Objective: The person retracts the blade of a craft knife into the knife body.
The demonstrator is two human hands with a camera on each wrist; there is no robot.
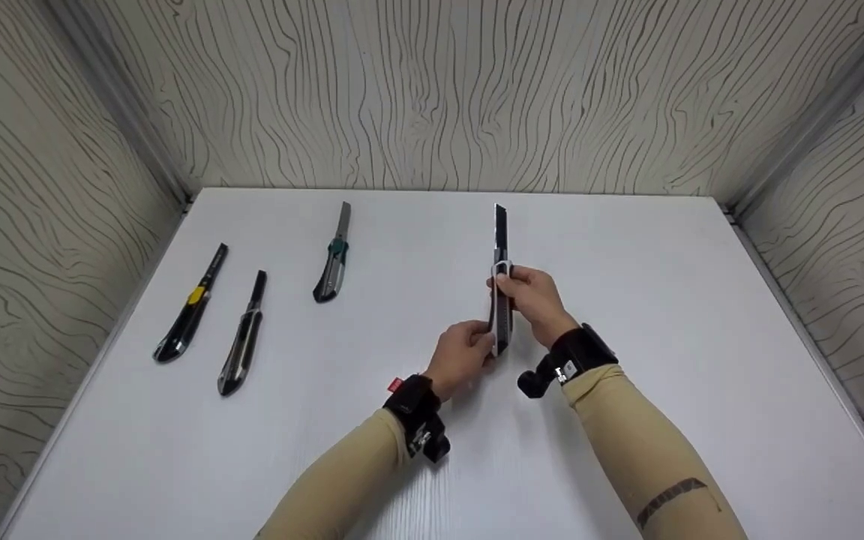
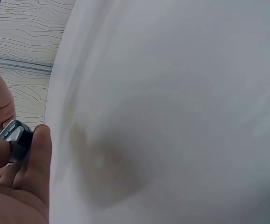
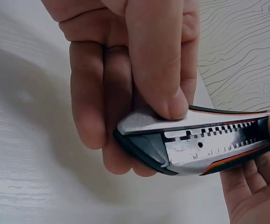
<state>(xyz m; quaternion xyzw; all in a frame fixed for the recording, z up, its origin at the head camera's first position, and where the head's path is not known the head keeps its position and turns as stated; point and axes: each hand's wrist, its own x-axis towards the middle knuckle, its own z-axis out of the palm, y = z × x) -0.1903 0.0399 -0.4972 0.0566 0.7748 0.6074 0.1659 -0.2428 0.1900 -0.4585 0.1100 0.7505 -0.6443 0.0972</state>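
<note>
A snap-off utility knife (image 1: 502, 319) with a silver and black body is held up over the white table, its long dark blade (image 1: 501, 229) extended toward the back. My right hand (image 1: 541, 296) pinches the front of its handle, thumb by the slider. Lower down, my left hand (image 1: 462, 352) grips the tail end between thumb and fingers. Up close in the right wrist view, the same knife (image 3: 191, 156) shows orange edging and a toothed metal channel. In the left wrist view only its dark end (image 2: 19, 135) appears; the rest is hidden.
Three more utility knives lie on the white table (image 1: 627, 420), blades out: one with a yellow slider (image 1: 184, 322), a silver-and-black one (image 1: 241, 352), and one with a green slider (image 1: 332, 266). Wood-grain panels (image 1: 432, 90) enclose the back and sides.
</note>
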